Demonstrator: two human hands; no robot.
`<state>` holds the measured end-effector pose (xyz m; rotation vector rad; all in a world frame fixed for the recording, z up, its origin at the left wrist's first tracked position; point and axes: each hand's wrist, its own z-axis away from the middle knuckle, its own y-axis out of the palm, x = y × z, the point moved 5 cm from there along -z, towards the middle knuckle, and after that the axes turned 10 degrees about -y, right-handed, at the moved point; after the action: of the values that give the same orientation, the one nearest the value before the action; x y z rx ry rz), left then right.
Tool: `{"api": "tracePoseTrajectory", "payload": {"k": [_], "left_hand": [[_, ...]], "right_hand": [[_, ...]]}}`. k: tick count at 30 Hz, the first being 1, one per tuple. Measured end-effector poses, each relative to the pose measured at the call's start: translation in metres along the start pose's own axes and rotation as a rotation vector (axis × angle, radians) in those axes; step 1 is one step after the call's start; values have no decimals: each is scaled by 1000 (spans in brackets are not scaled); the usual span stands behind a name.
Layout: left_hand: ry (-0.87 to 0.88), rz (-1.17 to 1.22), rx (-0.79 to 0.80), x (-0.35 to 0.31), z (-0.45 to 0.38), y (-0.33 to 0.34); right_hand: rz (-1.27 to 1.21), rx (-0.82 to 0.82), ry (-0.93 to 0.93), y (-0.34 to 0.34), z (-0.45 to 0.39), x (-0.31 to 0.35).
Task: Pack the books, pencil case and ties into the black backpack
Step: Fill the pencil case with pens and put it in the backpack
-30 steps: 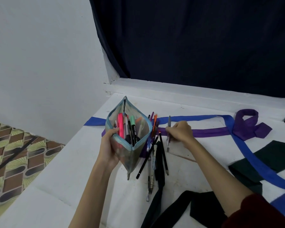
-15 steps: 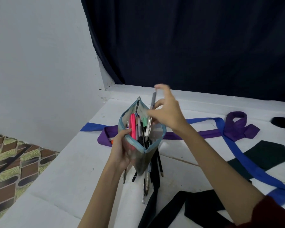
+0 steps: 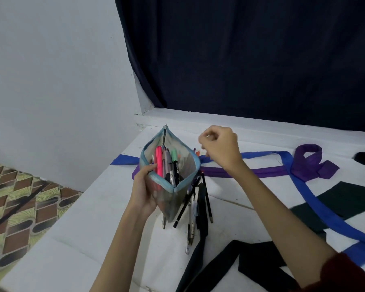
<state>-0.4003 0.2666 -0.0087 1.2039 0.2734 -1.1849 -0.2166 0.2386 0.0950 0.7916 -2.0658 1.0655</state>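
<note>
Nearest the viewer, a black tie [image 3: 200,262] lies folded across the white surface [image 3: 72,249], one strip running up toward the loose pens [image 3: 193,209], which lie fanned out on the surface just right of and partly beneath the pencil case [image 3: 169,182]. A dark green tie [image 3: 346,199] lies to the right, crossed by the blue tie [image 3: 303,199], whose band runs from the near right edge diagonally up and then left behind the case.

Left hand [image 3: 143,190]: fingers and thumb curled round the left wall of the pencil case, gripping it near the rim and holding it upright with its mouth spread wide. Inside stand a pink marker [image 3: 159,163], a green-capped pen [image 3: 174,157] and several grey and black pens.

Right hand [image 3: 221,152]: raised above the surface, just right of and beyond the case mouth, apart from the case. Its fingers are curled loosely inward; whether they pinch anything cannot be told.

Farther back, a purple tie [image 3: 310,163] lies knotted at the right, its band passing left under the right wrist and behind the case. A dark curtain [image 3: 251,55] and white wall [image 3: 51,81] close the scene; patterned floor [image 3: 19,203] lies at left.
</note>
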Motion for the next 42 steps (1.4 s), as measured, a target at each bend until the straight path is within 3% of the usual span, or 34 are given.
{"api": "tracePoseTrajectory", "payload": {"k": [2, 7, 19, 23, 27, 31, 36, 42], "left_hand": [[16, -7, 9, -6, 3, -6], [49, -6, -3, -16, 9, -17], [44, 23, 8, -13, 14, -14], [38, 17, 11, -15, 15, -13], [48, 11, 7, -17, 17, -15], [46, 14, -7, -16, 19, -15], [76, 44, -17, -24, 23, -17], [97, 64, -7, -39, 29, -23]], "right_hand": [[52, 15, 113, -1, 9, -25], [293, 313, 351, 29, 47, -93], [419, 550, 363, 57, 61, -106], [332, 546, 453, 55, 60, -114], [184, 378, 528, 35, 49, -120], [195, 334, 345, 11, 33, -103], [447, 600, 2, 22, 31, -73], [724, 761, -413, 63, 42, -48]]}}
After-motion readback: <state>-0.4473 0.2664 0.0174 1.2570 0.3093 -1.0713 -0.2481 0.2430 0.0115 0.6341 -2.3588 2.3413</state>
